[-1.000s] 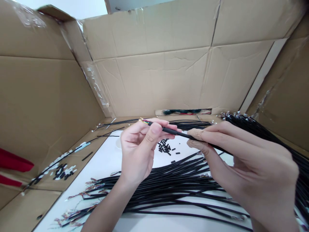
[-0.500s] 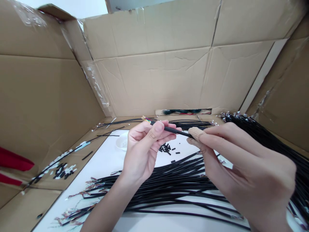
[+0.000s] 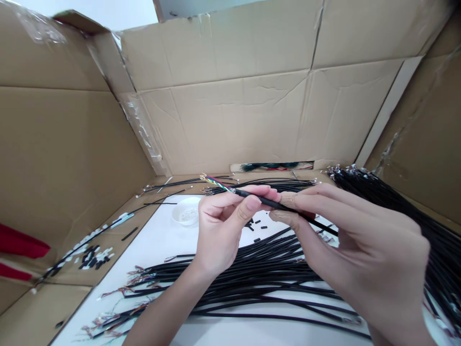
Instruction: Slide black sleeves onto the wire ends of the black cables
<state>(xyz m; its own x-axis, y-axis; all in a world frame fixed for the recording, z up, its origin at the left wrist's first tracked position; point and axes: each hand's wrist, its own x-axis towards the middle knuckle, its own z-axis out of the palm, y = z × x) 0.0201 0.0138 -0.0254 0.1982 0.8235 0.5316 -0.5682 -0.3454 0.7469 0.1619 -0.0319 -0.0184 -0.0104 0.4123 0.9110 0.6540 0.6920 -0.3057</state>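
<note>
A black cable (image 3: 327,228) runs slantwise between my two hands, with twisted coloured wires (image 3: 218,182) fanning from its bare left end. Thumb and fingers of my left hand (image 3: 221,228) are closed around it just behind those wires. Close beside, my right hand (image 3: 363,245) pinches the same cable; tan covers sit on its thumb and a fingertip. Between the fingertips the black part looks thicker, like a sleeve (image 3: 268,202), though fingers partly hide it. Below both hands lies a bundle of black cables (image 3: 259,269) with loose wire ends at the left.
A white bowl (image 3: 185,211) with small white bits stands left of my hands. Short black tube pieces (image 3: 257,240) lie on the white board (image 3: 151,226). Thick cable bundles (image 3: 389,202) fill the right side. Black and white pieces (image 3: 95,257) lie at left. Cardboard walls (image 3: 230,120) surround the area.
My left hand has shifted slightly right along the cable, and more coloured wire now shows beyond it. The right hand has come closer to the left, baring cable behind its fingers.
</note>
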